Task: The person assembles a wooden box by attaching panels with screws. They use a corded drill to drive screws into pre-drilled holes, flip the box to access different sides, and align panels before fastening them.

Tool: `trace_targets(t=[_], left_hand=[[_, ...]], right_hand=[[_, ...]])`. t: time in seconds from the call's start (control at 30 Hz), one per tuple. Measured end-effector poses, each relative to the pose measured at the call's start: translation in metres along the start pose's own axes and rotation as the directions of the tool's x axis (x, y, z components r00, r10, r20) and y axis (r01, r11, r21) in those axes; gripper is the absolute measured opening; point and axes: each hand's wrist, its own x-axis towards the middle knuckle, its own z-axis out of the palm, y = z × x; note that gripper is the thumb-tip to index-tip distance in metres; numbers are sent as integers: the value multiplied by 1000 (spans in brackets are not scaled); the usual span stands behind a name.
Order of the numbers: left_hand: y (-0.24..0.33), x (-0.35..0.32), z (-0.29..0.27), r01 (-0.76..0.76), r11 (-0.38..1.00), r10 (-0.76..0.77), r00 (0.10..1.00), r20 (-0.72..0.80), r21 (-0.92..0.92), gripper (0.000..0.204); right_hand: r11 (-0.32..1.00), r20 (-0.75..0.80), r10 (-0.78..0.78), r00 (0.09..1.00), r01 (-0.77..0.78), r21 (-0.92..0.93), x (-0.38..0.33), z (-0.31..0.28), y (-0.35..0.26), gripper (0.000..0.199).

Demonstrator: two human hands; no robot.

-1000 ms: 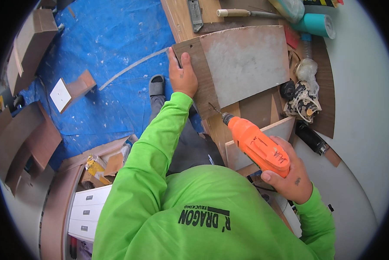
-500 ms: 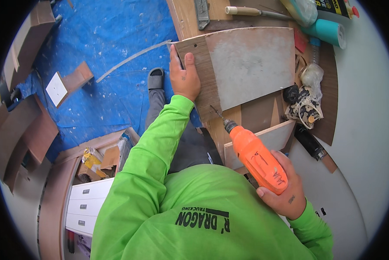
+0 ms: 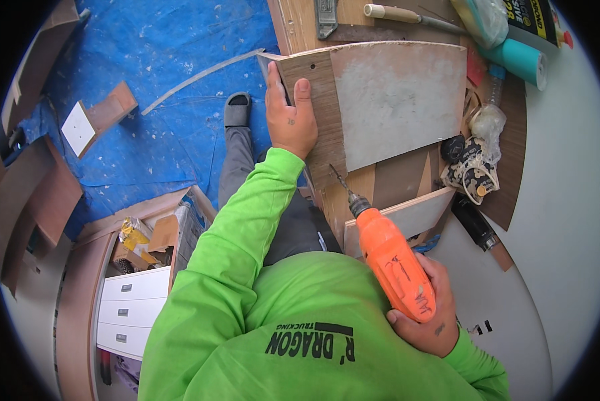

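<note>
One curved-edged panel [image 3: 401, 103], chalky grey-white face beside a brown wood-grain strip [image 3: 326, 127], lies on the tan wooden table [image 3: 297, 23]. One bare left hand [image 3: 292, 125] clasps the strip's outer edge between fingers and thumb, seemingly steadying it. One orange plastic drill [image 3: 393, 264], gripped by the right hand's [image 3: 430, 317] fingers; slim metal bit [image 3: 341, 180] angled at the strip, contact unclear.

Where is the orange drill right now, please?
In the head view, the orange drill sits right of centre in the right hand, its bit pointing at the board's brown end.
</note>
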Motion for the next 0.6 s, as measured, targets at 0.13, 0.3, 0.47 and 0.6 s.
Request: trace_targets(t=[0.13, 0.3, 0.47, 0.6], left_hand=[[3, 0, 0, -32, 998, 33, 999, -12, 45, 72], [0, 1, 0, -21, 1000, 21, 1000, -6, 14, 74], [-1, -1, 1, -31, 999, 31, 1000, -3, 12, 75], [1, -1, 0, -14, 1000, 14, 1000, -2, 27, 75]], right_hand=[[999, 35, -35, 999, 36, -18, 3, 0, -4, 99], [999, 53, 18, 998, -20, 31, 6, 0, -7, 101], [999, 28, -26, 999, 27, -44, 7, 5, -6, 101], [998, 34, -17, 999, 19, -61, 9, 2, -7, 101]])
